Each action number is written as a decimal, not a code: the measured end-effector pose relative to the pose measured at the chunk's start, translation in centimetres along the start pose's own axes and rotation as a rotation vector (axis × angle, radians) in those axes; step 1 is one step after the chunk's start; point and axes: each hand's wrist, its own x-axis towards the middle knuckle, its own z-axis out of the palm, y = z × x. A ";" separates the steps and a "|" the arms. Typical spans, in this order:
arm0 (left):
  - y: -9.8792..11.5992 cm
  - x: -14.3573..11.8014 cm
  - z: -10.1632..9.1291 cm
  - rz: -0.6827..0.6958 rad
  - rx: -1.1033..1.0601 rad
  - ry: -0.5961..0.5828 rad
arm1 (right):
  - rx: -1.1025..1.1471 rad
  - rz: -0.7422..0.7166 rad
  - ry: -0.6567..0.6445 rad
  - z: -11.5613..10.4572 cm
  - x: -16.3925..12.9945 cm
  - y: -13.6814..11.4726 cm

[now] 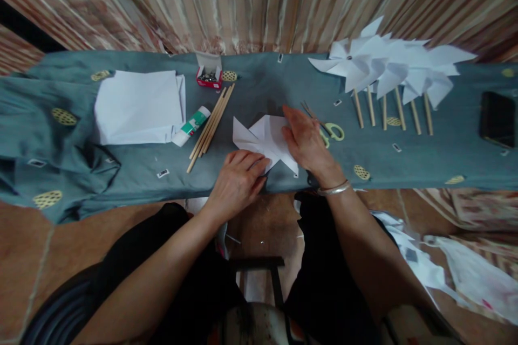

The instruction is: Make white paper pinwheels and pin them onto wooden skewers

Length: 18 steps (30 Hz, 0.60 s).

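A white paper piece with pointed, cut and folded corners (262, 132) lies near the front edge of the cloth-covered table. My left hand (239, 177) grips its near edge, fingers bent and close together, with the fingertips partly hidden. On the paper's right side rests my right hand (308, 143), fingers stretched out along it, a bangle on the wrist. Just beyond that hand lies a pair of scissors (334, 131) with light green handles, partly covered by it. Several thin wooden sticks (212, 125) lie left of the paper.
A glue stick (196, 122) lies beside a stack of white paper (140, 105). Behind is a small red box (209, 82) of metal pins. At right are several finished paper pinwheels (388, 67) on sticks and a dark phone (497, 118). Paper scraps (421, 264) lie below, right.
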 end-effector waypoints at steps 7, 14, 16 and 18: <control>-0.9 -0.2 -0.6 -0.021 0.058 0.043 | 0.034 0.052 0.113 -1.6 0.1 0.4; -2.6 -0.6 -0.7 -0.049 0.148 0.063 | -0.057 0.053 0.107 -3.8 -3.8 0.1; -2.9 -0.6 -0.9 -0.075 0.155 0.071 | -0.066 0.047 0.091 -4.0 -5.2 0.0; -3.0 -0.5 -1.1 -0.100 0.150 0.096 | -0.080 0.041 0.072 -4.1 -6.4 0.0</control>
